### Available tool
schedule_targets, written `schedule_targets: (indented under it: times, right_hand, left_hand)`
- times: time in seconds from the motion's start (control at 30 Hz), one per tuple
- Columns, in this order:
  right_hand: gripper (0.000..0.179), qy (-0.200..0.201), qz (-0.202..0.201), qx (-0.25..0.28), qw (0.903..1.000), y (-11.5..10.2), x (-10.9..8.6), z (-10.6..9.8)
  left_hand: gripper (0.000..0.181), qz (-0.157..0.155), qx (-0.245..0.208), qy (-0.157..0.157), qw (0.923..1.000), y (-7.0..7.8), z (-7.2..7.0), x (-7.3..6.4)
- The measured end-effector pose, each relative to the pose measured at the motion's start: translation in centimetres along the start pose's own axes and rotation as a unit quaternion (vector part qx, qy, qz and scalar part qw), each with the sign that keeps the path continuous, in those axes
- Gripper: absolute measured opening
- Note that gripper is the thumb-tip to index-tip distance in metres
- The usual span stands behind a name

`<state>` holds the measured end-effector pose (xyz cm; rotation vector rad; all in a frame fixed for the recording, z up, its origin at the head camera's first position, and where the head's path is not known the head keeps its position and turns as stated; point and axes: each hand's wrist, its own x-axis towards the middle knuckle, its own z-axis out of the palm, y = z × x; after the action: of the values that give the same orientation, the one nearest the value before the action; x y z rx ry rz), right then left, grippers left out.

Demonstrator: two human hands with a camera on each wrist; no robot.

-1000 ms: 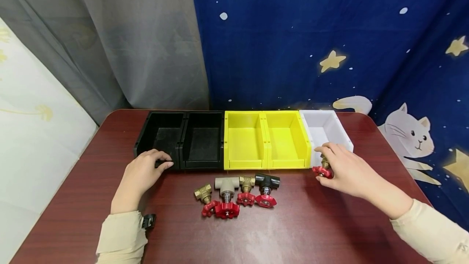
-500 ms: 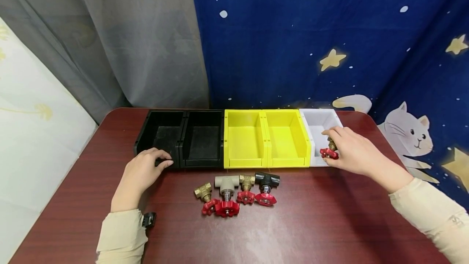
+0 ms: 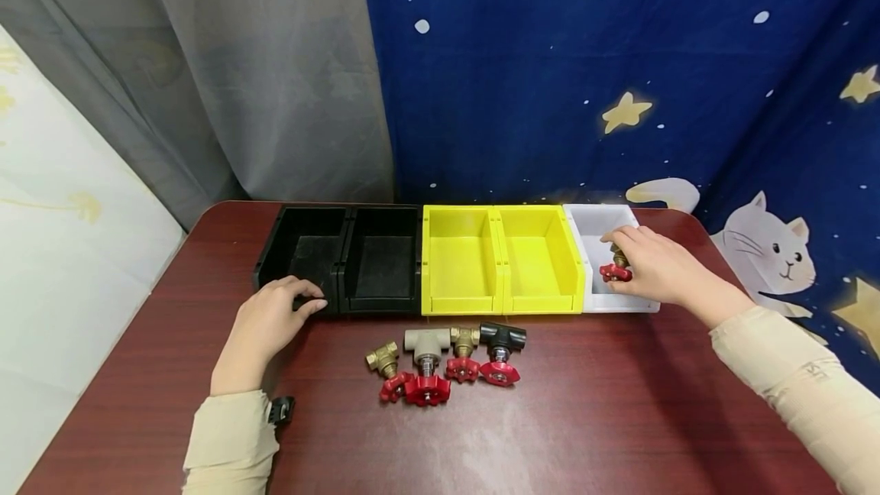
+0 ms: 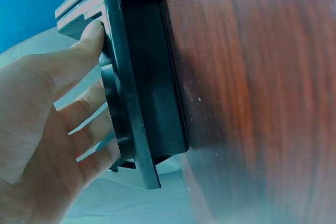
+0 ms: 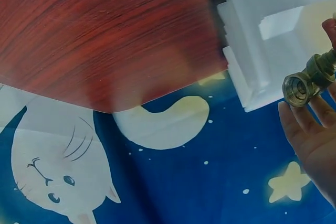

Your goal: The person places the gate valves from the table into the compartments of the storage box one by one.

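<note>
In the head view my right hand [image 3: 653,266] holds a brass valve with a red handwheel [image 3: 616,273] over the white bin [image 3: 624,304]. The right wrist view shows the round threaded end of this brass valve [image 5: 298,88] at the fingers. My left hand [image 3: 270,327] rests at the front rim of the leftmost black bin [image 3: 330,296]. Its thumb and relaxed fingers touch the rim of this black bin [image 4: 128,77] in the left wrist view.
Two yellow bins [image 3: 462,304] and a second black bin [image 3: 380,304] complete the row. Before them lie a brass valve [image 3: 383,361], a grey tee valve [image 3: 428,342], another brass valve [image 3: 464,338] and a black tee valve [image 3: 503,338], all with red handwheels. Curtains hang behind the table [image 3: 550,434].
My right hand has carried the brass valve up from the white bin's front edge, farther back over its inside. The left hand stays at the black bin.
</note>
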<state>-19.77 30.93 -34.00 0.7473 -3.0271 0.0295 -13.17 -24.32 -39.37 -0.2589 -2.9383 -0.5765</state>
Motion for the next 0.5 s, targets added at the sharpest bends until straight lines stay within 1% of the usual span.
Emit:
schedule_targets:
  times: [0.23, 0.4, 0.5]
  right_hand:
    - [0.066, -0.018, -0.003, 0.006, 0.9998, 0.8, 1.4, 0.8]
    - [0.068, -0.052, 0.001, 0.013, 0.9986, 1.3, 2.3, 1.6]
    - [0.069, -0.064, 0.004, 0.018, 0.9978, 1.4, 2.8, 2.0]
  left_hand:
    - [0.013, 0.0, 0.0, -0.001, 1.0, -0.1, 0.1, 0.0]
    - [0.013, -0.002, -0.001, -0.004, 1.0, -0.1, 0.1, 0.0]
    - [0.013, -0.002, -0.003, -0.004, 1.0, -0.1, 0.0, 0.1]
